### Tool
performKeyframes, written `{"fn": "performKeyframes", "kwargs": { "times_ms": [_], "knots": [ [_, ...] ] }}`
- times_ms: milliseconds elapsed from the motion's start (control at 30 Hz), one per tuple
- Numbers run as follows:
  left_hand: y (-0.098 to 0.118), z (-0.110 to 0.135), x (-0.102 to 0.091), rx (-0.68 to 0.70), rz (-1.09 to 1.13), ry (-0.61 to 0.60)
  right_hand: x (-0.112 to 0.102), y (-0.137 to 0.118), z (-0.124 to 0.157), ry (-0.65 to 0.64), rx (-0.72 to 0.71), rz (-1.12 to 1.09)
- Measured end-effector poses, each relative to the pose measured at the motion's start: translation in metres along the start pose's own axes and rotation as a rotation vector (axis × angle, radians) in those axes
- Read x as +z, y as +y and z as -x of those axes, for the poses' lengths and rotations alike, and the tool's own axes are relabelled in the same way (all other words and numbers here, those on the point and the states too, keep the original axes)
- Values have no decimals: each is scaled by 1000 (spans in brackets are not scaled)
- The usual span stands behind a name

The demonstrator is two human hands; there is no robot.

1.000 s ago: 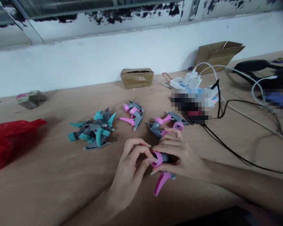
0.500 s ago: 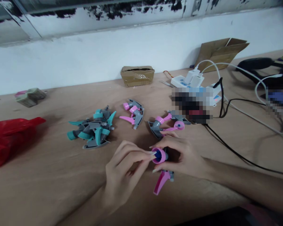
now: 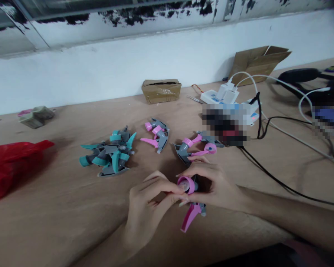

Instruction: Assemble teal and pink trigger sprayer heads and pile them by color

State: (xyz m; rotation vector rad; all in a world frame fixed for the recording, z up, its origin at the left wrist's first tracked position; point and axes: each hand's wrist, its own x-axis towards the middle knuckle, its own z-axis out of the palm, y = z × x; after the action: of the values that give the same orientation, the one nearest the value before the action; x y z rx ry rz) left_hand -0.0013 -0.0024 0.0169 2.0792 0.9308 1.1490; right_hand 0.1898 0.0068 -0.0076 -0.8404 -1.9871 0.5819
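Observation:
My right hand (image 3: 215, 181) is closed around a pink and grey trigger spray head (image 3: 190, 218), its collar facing left and its pink trigger pointing down. My left hand (image 3: 153, 204) is pinched at the mouth of the pink collar, on a small whitish disc (image 3: 184, 185) in the opening. The fingertips partly cover the disc. Just beyond my right hand are more pink and grey spray heads (image 3: 185, 145). Another pink and grey one (image 3: 161, 138) sits further left, beside a pile of teal and grey spray heads (image 3: 111, 152).
A red plastic bag (image 3: 15, 167) is at the left edge. Against the wall stand a small cardboard box (image 3: 161, 93) and a larger open one (image 3: 250, 66). At right, a power strip (image 3: 211, 97) with white plugs has cables trailing over the table, near a blurred-out patch (image 3: 225, 124).
My left fingertips have come to the collar mouth, where the whitish disc now covers the blue inside. My right hand keeps the spray head in about the same place.

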Motion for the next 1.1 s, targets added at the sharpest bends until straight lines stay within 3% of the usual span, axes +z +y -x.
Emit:
{"fn": "performKeyframes", "kwargs": {
  "times_ms": [167,333,433,900,1100],
  "knots": [
    [2,-5,-3,12,49,-37,-2,1,0,21,25,-27],
    [2,-8,-1,-361,246,-91,-3,2,0,-5,2,-60],
    [0,-7,0,-464,311,-110,-3,1,0,-14,0,-62],
    [-2,-9,-2,-193,20,-194,-3,-1,-1,-34,-46,-2],
    [-1,-6,3,-207,-42,-169,-3,0,-2,-58,-76,39]
  ]
}}
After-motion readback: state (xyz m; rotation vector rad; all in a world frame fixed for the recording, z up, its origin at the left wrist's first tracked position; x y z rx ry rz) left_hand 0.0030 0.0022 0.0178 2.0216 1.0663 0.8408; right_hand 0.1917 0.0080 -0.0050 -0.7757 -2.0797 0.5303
